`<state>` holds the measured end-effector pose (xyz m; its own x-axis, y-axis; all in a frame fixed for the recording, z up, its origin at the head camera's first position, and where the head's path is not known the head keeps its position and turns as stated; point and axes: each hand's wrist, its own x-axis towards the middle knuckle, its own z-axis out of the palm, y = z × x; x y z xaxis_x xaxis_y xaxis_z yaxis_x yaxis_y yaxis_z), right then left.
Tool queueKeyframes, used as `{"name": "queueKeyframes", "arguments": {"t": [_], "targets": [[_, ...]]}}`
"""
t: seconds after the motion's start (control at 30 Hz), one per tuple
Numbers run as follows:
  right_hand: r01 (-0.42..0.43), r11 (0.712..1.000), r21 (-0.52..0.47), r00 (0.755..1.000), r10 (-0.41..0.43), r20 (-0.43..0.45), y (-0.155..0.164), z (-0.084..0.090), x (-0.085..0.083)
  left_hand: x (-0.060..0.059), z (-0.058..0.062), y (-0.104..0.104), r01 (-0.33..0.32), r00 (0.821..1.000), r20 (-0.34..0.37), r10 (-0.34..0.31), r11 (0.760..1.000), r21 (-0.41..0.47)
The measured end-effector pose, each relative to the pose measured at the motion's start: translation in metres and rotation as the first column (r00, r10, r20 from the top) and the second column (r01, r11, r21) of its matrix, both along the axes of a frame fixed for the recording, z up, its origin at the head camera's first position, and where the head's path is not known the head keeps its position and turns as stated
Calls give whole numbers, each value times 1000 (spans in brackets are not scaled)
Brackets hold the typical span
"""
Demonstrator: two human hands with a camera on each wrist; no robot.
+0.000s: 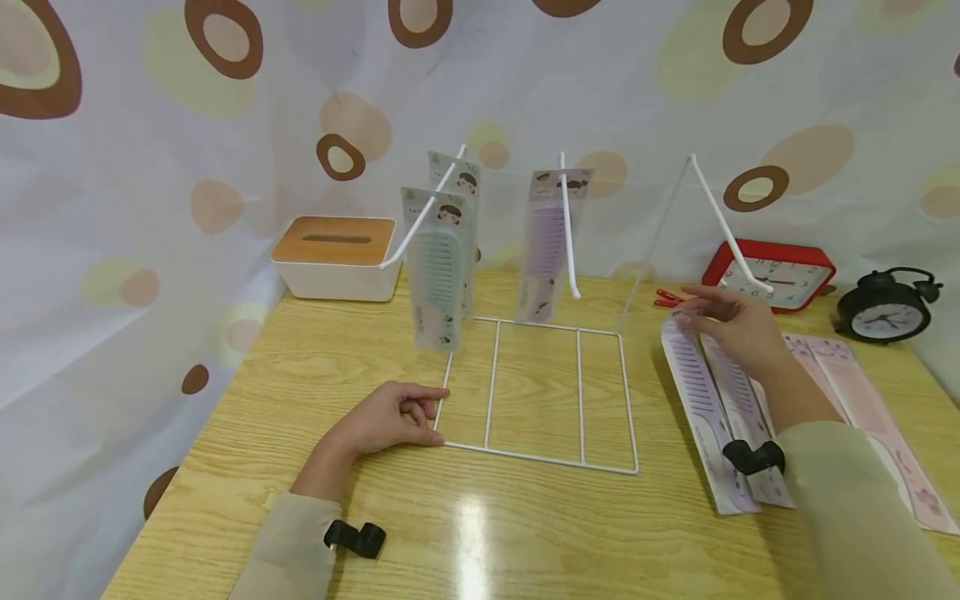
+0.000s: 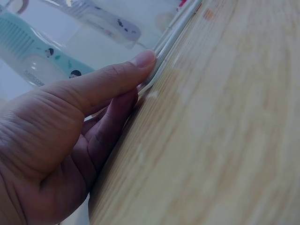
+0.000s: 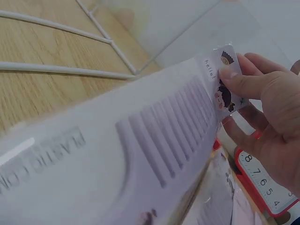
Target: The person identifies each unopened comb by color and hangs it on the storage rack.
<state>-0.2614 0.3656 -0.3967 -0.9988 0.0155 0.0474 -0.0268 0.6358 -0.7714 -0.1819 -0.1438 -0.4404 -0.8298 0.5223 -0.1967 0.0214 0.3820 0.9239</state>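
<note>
Three combs [image 1: 437, 275] hang, one hook [image 1: 722, 218] is bare; my left hand [image 1: 393, 417] grips the rack [image 1: 540, 457], my right hand [image 1: 738, 329] pinches a purple pack [image 1: 697, 400]; other packs [image 1: 862, 387] lie unhung.

Two long sleeves, light beige, plain fabric, soft look; left sleeve [image 1: 288, 546] and right sleeve [image 1: 862, 508] matching in colour. Both ending on forearm, short of wrist, cuff edges simple. Small black fitting at each cuff: left fitting [image 1: 356, 539] with two rounded lobes, dip between; right fitting [image 1: 753, 457] similar, curved, dark all over. Finer detail on fittings too small to read. Left hand [image 1: 393, 417] and right hand [image 1: 738, 329] bare, ungloved. Left thumbnail [image 2: 144, 58] short, rounded.
</note>
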Motion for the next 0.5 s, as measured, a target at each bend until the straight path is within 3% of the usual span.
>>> {"name": "queueKeyframes", "arguments": {"t": [0.13, 0.23, 0.33, 0.4, 0.43, 0.5], "targets": [[-2, 999, -35, 1000, 1, -28, -1, 10, 4, 0, 1, 0, -4, 1000, -13, 4, 1000, -2], [42, 997, -65, 999, -42, -11, -1, 17, 10, 1, 3, 0, -8, 1000, -19, 8, 1000, -4], [94, 979, -181, 995, -88, 40, 0, 24, 18, 1, 4, 0, -7, 1000, -17, 7, 1000, -5], [111, 927, -357, 993, -91, 72, -1, 29, 25, 1, 3, 0, -6, 1000, -10, 5, 1000, -4], [113, 884, -454, 993, -86, 79, -2, 31, 29, 1, 3, 1, -4, 1000, -5, 4, 1000, -4], [100, 767, -634, 995, -72, 69, -5, 35, 36, 1, 2, 1, -2, 1000, 5, 2, 1000, -2]]}}
